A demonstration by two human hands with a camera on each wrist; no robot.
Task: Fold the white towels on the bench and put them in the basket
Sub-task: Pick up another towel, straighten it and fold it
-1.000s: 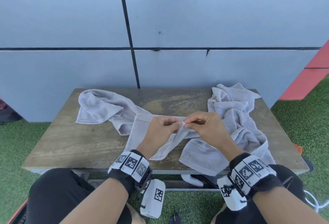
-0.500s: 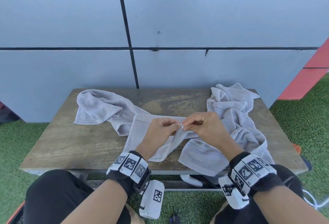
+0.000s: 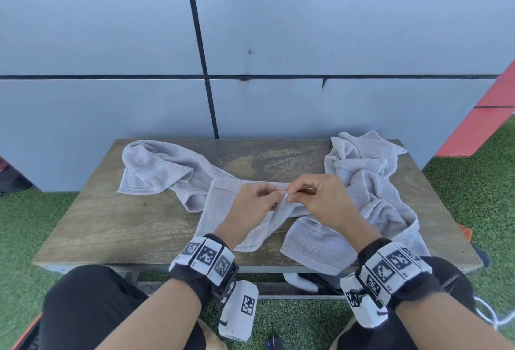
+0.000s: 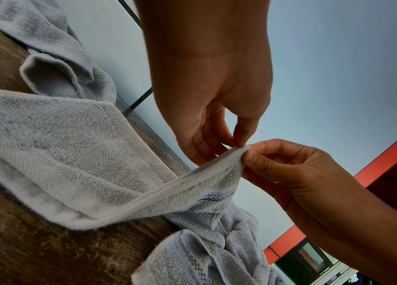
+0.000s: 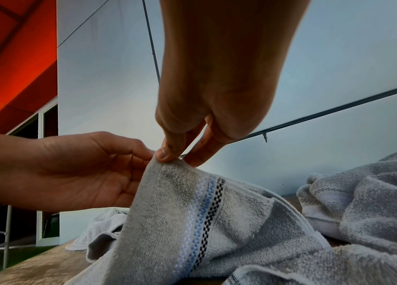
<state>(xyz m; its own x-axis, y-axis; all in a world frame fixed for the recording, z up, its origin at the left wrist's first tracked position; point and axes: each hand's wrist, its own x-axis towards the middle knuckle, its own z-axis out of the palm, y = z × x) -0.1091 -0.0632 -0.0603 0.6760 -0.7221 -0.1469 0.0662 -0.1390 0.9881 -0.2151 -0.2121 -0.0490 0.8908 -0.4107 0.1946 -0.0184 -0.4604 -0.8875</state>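
Observation:
A white towel [image 3: 223,210] with a blue and black woven stripe [image 5: 204,212] lies across the middle of the wooden bench [image 3: 111,224]. One of its corners [image 4: 237,152] is lifted off the wood. My left hand [image 3: 280,196] and right hand [image 3: 292,197] meet at that corner, and each pinches it between thumb and fingertips. The left wrist view has my left hand [image 4: 237,143] above the corner and my right hand [image 4: 250,156] to its right. In the right wrist view my right hand [image 5: 175,159] pinches from above. No basket is in view.
A second white towel [image 3: 362,196] lies crumpled along the bench's right side, its near end hanging over the front edge. More towel [image 3: 156,168] stretches to the far left. A grey panelled wall [image 3: 306,29] stands just behind. Green turf [image 3: 473,182] surrounds the bench; my knees [image 3: 92,308] are in front.
Both hands have kept their pinch on the lifted corner and have hardly moved. The towels lie as before.

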